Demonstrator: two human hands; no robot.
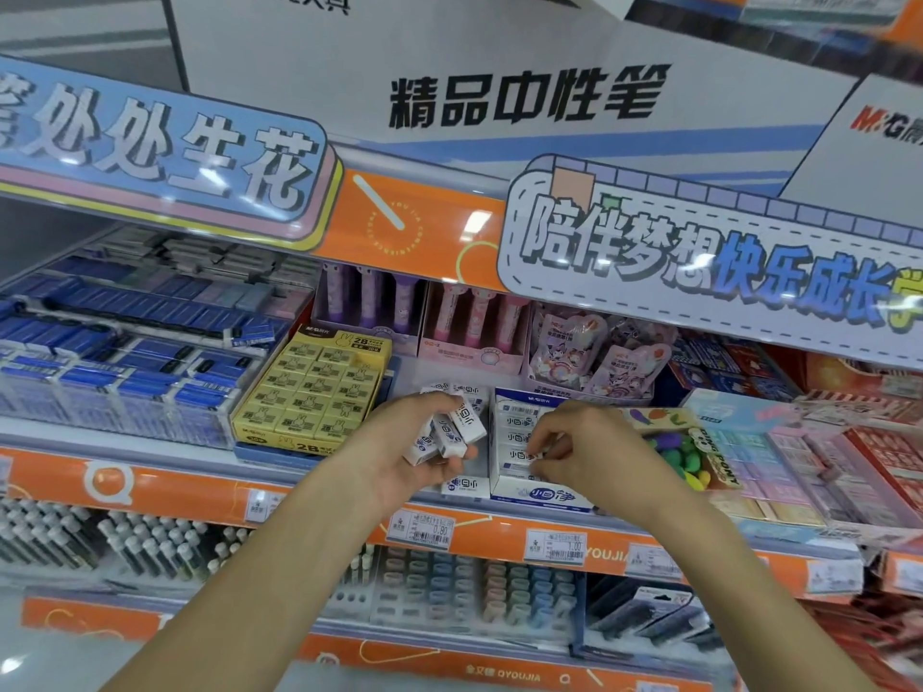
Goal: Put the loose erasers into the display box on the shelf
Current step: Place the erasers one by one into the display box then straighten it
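Note:
A white and blue display box stands on the middle shelf, with rows of white erasers inside. My left hand is just left of it, palm up, holding a bunch of white erasers. My right hand is over the box, its fingertips pinching one white eraser down among the rows. More loose erasers lie on the shelf: one in front of my left hand, others behind it.
A yellow box of 2B erasers stands to the left, blue erasers beyond it. To the right sits a box of colourful erasers. The orange shelf edge carries price tags. A signboard overhangs the shelf.

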